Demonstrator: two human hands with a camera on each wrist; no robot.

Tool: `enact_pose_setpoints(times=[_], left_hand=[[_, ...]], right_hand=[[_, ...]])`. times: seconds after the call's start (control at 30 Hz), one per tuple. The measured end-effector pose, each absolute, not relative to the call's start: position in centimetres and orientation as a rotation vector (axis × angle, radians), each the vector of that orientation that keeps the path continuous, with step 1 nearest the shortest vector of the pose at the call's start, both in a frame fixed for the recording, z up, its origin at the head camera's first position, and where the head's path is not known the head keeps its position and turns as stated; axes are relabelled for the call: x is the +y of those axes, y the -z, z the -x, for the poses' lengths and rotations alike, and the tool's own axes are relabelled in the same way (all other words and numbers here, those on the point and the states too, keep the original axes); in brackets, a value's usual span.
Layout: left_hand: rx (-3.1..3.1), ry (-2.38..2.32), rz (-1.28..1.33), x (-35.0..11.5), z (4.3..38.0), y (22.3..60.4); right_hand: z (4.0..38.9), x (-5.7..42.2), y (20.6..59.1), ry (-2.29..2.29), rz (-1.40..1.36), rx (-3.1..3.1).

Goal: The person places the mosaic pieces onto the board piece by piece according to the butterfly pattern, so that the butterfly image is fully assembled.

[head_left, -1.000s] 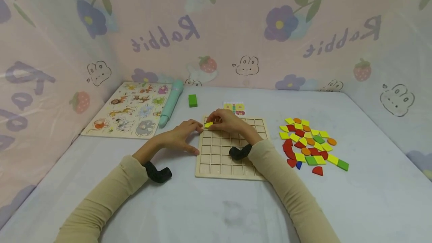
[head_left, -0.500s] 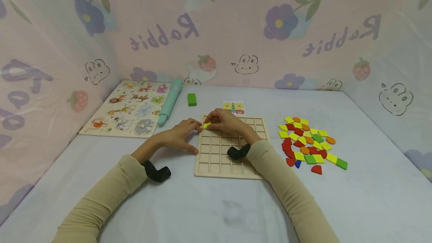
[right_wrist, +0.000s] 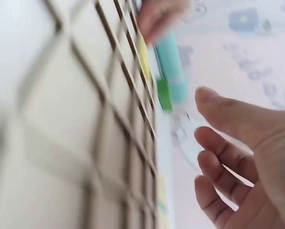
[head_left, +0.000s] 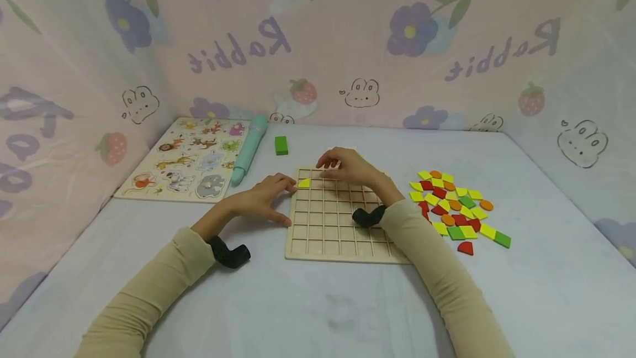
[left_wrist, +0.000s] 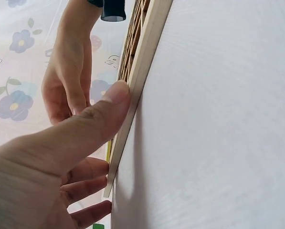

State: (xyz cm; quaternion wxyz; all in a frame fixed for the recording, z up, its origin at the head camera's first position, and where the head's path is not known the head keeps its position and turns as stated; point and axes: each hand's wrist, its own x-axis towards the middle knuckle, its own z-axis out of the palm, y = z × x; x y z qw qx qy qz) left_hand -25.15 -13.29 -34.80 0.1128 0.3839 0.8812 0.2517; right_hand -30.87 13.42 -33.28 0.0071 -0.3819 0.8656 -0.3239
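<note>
The yellow piece lies in a cell of the grid board, in the left-hand column near the far corner; no other piece is seen in the visible cells. The left hand is spread along the board's left edge, thumb touching it and fingertips just beside the piece, gripping nothing. The right hand hangs over the far part of the board, fingers loosely bent, thumb apart from them, holding nothing. I judge the step in hand to be the setting of this one piece, apparently complete. The next move would call for the right hand to reach across to the loose pieces, on the right of the worktop, and pinch one, the left hand steadying the board. Beyond and to the left, a green block, teal wand and animal board appear uninvolved.
</note>
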Motion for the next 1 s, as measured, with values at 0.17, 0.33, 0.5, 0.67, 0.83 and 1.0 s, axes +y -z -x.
enact_pose_setpoints(times=[0.17,0.33,0.5,0.67,0.83,1.0], left_hand=[[2.592,-0.729,-1.124,-13.3,25.1,34.6],[2.591,-0.717,-1.144,-13.2,25.0,34.6],[2.594,-0.706,-1.143,-13.2,25.0,34.5],[2.600,-0.696,-1.140,-13.2,25.1,34.5],[2.597,-0.701,-1.128,-13.2,25.0,34.5],[2.594,-0.694,-1.127,-13.2,24.9,34.5]], right_hand=[[31.1,19.0,31.9,1.002,1.062,2.814],[31.0,25.0,31.4,1.003,0.819,2.923],[30.4,29.9,31.4,0.976,0.585,2.893],[29.7,32.8,31.8,0.919,0.446,2.808],[29.6,33.8,32.7,0.873,0.377,2.782],[29.6,34.3,33.3,0.875,0.403,2.773]])
